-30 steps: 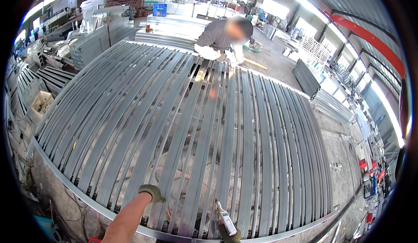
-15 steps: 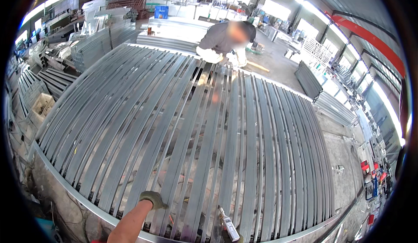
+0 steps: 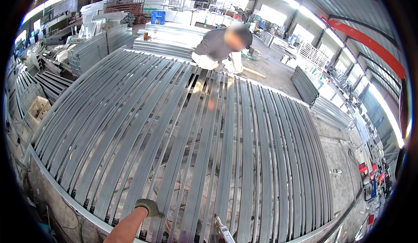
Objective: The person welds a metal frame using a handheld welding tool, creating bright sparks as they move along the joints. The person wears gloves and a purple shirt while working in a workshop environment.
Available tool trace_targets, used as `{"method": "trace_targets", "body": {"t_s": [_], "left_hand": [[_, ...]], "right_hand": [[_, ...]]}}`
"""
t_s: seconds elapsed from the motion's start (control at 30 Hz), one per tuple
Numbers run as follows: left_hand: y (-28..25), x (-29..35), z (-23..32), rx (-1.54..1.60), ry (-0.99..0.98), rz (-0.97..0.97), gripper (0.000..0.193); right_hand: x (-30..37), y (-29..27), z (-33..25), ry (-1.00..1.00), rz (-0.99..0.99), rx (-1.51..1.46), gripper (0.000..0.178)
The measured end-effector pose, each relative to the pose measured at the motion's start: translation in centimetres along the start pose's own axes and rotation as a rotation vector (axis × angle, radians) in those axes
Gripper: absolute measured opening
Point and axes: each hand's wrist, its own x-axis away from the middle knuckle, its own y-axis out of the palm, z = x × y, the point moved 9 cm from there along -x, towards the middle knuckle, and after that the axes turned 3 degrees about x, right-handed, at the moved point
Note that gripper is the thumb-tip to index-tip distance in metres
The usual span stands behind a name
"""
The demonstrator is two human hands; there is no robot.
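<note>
A large rack of parallel grey metal bars spreads before me inside a pale metal frame. My left hand, in a dark olive work glove, rests on the bars near the front edge. Its fingers point to the right and appear laid across the metal, with nothing seen in them. At the lower edge, what looks like a handheld welding gun points up and away over the bars, its slim metal tip leading a white body. My right hand around it is almost wholly cut off by the picture's edge.
Across the rack a person in dark clothes and pale gloves bends over its far edge. Stacked metal profiles lie to the right, and more bundles at the left. Cables run on the floor beneath the bars. A wooden box stands left.
The view has shifted slightly, so my left hand and the welding gun sit lower in it. The gun shows less of its body now. The other person's hands stay at the far edge.
</note>
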Motion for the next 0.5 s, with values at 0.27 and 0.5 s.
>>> {"method": "trace_targets", "body": {"t_s": [0.27, 0.5], "left_hand": [[0.9, -1.1, -0.7, -0.027, -0.01, -0.014, 0.091], [0.5, -1.1, -0.4, -0.027, 0.005, -0.011, 0.089]], "right_hand": [[0.6, -0.1, 0.1, 0.009, -0.007, 0.003, 0.026], [1.3, -0.5, 0.5, 0.006, -0.015, 0.014, 0.027]]}}
